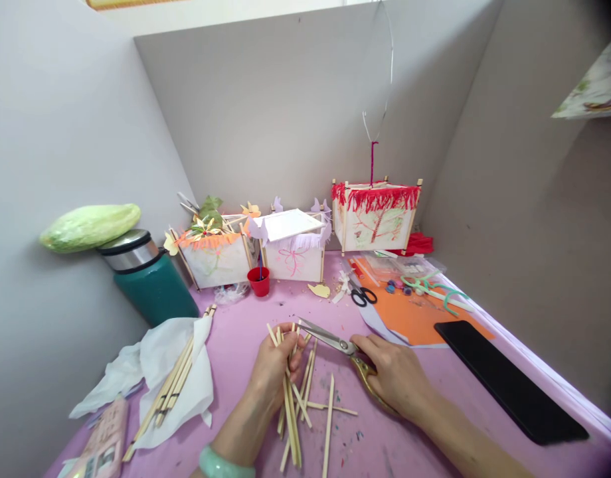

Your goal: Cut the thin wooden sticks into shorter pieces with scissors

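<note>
My left hand (275,368) is closed round several thin wooden sticks (291,425) that fan down toward the front of the pink table (236,345). My right hand (392,372) grips the golden handles of large scissors (330,337). The scissor blades point left, their tips beside the upper end of a stick at my left fingertips; whether they touch it is too small to tell. More loose sticks (329,425) lie on the table between my hands. A pale green bangle (226,463) circles my left wrist.
Paper lanterns (293,262) line the back, one with red fringe (378,226) on a wire. At left are a teal bottle (156,289), tissue (186,372) and sticks. At right lie black-handled scissors (364,297), orange paper (410,318) and a black slab (509,382).
</note>
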{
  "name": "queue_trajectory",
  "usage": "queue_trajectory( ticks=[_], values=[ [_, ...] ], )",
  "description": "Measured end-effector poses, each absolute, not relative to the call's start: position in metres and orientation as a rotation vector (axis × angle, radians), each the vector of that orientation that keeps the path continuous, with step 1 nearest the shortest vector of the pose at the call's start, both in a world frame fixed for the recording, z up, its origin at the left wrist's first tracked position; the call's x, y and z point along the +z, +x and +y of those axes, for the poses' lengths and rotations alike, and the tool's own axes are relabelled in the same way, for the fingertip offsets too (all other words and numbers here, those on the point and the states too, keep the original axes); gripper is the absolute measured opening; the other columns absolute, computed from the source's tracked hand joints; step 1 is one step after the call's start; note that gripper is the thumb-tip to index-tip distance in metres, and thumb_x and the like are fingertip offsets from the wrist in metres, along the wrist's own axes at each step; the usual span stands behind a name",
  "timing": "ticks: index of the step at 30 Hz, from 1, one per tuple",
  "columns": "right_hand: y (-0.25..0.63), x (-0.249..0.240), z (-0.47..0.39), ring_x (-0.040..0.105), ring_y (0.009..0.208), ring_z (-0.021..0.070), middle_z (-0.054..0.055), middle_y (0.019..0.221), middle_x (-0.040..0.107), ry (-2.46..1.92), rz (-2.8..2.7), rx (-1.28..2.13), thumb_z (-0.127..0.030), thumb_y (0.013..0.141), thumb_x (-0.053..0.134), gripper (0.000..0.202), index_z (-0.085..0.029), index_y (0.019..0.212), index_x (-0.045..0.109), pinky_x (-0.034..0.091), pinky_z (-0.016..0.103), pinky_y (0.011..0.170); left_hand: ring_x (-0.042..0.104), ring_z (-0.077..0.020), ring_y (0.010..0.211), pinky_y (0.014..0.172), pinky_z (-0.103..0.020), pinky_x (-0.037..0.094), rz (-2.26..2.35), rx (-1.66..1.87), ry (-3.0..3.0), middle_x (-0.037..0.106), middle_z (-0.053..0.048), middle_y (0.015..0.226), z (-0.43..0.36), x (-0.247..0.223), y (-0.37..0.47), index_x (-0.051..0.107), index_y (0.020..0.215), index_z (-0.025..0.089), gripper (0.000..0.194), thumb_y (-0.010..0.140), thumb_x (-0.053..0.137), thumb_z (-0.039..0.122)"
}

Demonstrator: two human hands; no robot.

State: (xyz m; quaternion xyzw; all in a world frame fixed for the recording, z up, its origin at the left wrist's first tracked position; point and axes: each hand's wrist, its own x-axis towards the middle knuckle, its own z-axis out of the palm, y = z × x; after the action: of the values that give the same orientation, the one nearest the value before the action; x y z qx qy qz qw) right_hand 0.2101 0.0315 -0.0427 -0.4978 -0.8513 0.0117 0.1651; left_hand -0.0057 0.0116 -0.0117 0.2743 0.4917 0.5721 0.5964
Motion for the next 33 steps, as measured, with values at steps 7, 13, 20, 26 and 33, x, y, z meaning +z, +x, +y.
queue_trajectory(
  ticks=[7,13,20,26,33],
  values=[
    [0.207,-0.042,0.029,0.062,0.070,0.0176,0.002,0.081,0.068,-1.432,-2.427,0.073,-0.018,0.085,0.045,0.025,-0.023,0.103,0.062,0.032,0.027,0.060,0.028,-0.0014,0.036,0.030,-0.014,0.018,1.096,1.320,0.648,0.055,0.007,0.063,0.012,-0.013,-0.009,0.048,0.089,0.019,0.038,0.063,0.073,0.033],
    [0.208,-0.046,0.031,0.061,0.066,0.0168,0.002,0.077,0.068,-1.416,-2.414,0.095,-0.020,0.086,0.045,0.022,-0.022,0.098,0.064,0.031,0.027,0.059,0.029,-0.0017,0.035,0.030,-0.014,0.018,1.087,1.303,0.643,0.055,0.007,0.063,0.013,-0.014,-0.011,0.048,0.089,0.019,0.038,0.061,0.073,0.030],
    [0.206,-0.049,0.028,0.064,0.068,0.0175,0.002,0.078,0.070,-1.435,-2.429,0.056,-0.018,0.084,0.045,0.024,-0.023,0.098,0.064,0.032,0.028,0.059,0.033,-0.0020,0.034,0.028,-0.014,0.021,1.085,1.308,0.674,0.058,0.006,0.064,0.011,-0.009,-0.009,0.051,0.089,0.018,0.037,0.063,0.073,0.032],
    [0.211,-0.049,0.033,0.065,0.072,0.0184,0.002,0.083,0.071,-1.462,-2.298,0.077,-0.019,0.083,0.045,0.025,-0.024,0.099,0.064,0.036,0.026,0.060,0.053,-0.0086,0.040,0.034,-0.020,0.041,1.154,1.300,0.643,0.066,-0.001,0.072,0.014,-0.016,-0.010,0.054,0.088,0.018,0.030,0.067,0.072,0.029],
    [0.212,-0.051,0.033,0.064,0.071,0.0181,0.002,0.082,0.069,-1.420,-2.309,0.137,-0.020,0.084,0.046,0.025,-0.025,0.100,0.064,0.037,0.026,0.061,0.062,-0.0130,0.065,0.061,-0.023,0.049,1.249,1.388,0.727,0.065,-0.001,0.070,0.015,-0.023,-0.011,0.063,0.082,0.015,0.026,0.064,0.077,0.028]
  ],
)
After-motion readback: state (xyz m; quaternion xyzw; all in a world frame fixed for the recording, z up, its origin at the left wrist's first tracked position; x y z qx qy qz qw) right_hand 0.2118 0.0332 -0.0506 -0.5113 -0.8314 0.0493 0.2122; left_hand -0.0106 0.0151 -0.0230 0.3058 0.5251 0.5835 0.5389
